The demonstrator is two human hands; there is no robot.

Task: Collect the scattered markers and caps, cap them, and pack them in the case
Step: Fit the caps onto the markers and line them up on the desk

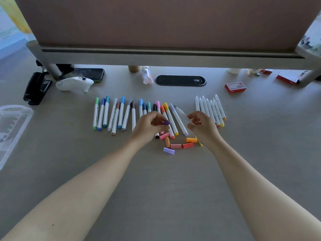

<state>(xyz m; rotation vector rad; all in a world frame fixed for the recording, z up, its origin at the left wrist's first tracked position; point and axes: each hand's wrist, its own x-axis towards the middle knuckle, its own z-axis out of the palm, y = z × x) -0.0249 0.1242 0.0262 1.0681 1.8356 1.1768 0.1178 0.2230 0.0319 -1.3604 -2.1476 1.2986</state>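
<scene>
My left hand (147, 125) pinches a dark purple cap (166, 122) over the middle of the grey desk. Just to its right, my right hand (202, 126) holds a white uncapped marker (180, 112), blurred, its purple tip pointing away. A row of several capped markers (119, 113) lies behind and left of my hands. Several uncapped markers (211, 109) lie side by side behind my right hand. Loose caps (175, 145) in pink, orange, red and lilac lie between my wrists. The clear plastic case (13, 126) lies open at the left edge.
A black stapler (37, 87), a white controller (74, 83) and a phone (90, 73) sit at the back left. A small bottle (147, 75), a cable grommet (180, 80) and a red box (235, 88) lie below the desk partition (165, 23).
</scene>
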